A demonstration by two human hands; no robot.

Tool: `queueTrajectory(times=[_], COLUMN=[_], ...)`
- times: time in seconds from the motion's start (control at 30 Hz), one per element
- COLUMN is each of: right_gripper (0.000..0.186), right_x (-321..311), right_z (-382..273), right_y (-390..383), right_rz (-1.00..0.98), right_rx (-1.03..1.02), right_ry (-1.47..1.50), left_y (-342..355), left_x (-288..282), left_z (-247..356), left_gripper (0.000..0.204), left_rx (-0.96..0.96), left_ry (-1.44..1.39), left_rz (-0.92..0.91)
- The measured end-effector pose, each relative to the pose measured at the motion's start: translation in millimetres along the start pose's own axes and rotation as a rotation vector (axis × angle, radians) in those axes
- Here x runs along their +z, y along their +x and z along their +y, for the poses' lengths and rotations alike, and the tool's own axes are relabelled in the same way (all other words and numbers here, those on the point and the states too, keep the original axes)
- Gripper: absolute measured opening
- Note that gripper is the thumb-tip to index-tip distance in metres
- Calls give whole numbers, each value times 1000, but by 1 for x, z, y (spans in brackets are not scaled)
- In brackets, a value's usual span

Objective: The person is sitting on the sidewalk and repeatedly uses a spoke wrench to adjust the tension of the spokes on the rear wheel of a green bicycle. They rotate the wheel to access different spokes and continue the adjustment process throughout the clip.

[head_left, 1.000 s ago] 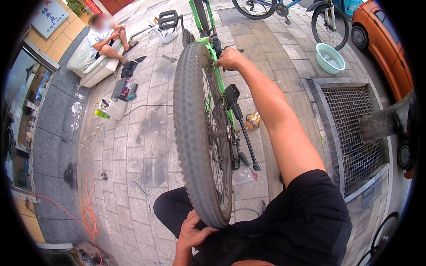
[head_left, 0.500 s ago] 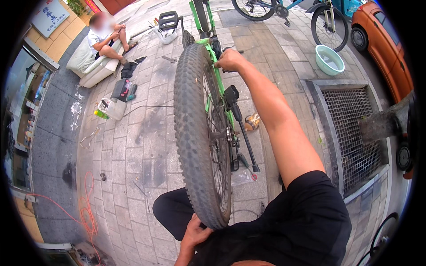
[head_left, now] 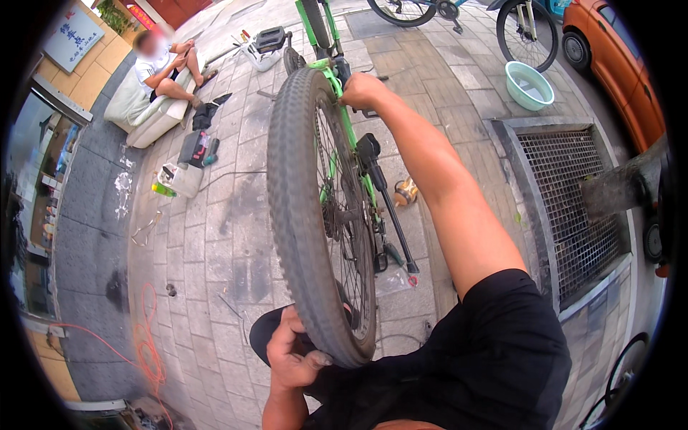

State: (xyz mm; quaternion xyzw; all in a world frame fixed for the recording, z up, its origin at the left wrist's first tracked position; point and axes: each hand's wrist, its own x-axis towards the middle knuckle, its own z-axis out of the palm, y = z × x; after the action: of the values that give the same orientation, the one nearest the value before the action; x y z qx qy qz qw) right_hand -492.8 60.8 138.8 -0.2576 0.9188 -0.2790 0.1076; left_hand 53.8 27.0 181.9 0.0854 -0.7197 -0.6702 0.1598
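A green bicycle stands in front of me, its knobby black tire (head_left: 287,186) toward me and its wheel leaning slightly. My left hand (head_left: 292,351) is curled around the near lower part of the tire, thumb against the tread; some of its fingers are hidden behind the tire. My right hand (head_left: 363,92), arm stretched forward, is closed around the green frame (head_left: 349,130) near the top of the wheel. Below that hand, a black kickstand (head_left: 390,204) hangs beside the wheel. Spokes and gears show on the wheel's right side.
A person sits on a pale sofa (head_left: 147,118) at far left, near a toolbox (head_left: 193,148) and a cut-open white jug (head_left: 180,179). An orange hose (head_left: 149,344) lies at left. A green basin (head_left: 529,86), a metal grate (head_left: 570,193) and an orange car (head_left: 609,61) are at right.
My left hand has moved up along the tire and taken a wider grip. The tire sits a little further left and its tread looks smeared. My right hand stays on the frame.
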Motion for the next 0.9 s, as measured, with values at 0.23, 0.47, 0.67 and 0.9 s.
queueTrajectory(times=[0.23, 0.47, 0.67, 0.9], right_gripper=[34, 35, 40, 45], right_x=[-7, -11, -3, 2], right_z=[-13, -16, -5, 1], right_y=[-4, -8, 2, 11], right_rz=[22, -30, -36, -46], right_rx=[40, 78, 107, 100], right_ry=[-89, -64, 28, 38], left_y=[25, 12, -21, -70], left_x=[-4, -2, -13, -28], left_z=[15, 21, -1, -69], left_gripper=[55, 50, 40, 34], left_rx=[107, -34, 27, -184], left_ry=[59, -26, 266, 324], left_rz=[-74, -96, -214, -368])
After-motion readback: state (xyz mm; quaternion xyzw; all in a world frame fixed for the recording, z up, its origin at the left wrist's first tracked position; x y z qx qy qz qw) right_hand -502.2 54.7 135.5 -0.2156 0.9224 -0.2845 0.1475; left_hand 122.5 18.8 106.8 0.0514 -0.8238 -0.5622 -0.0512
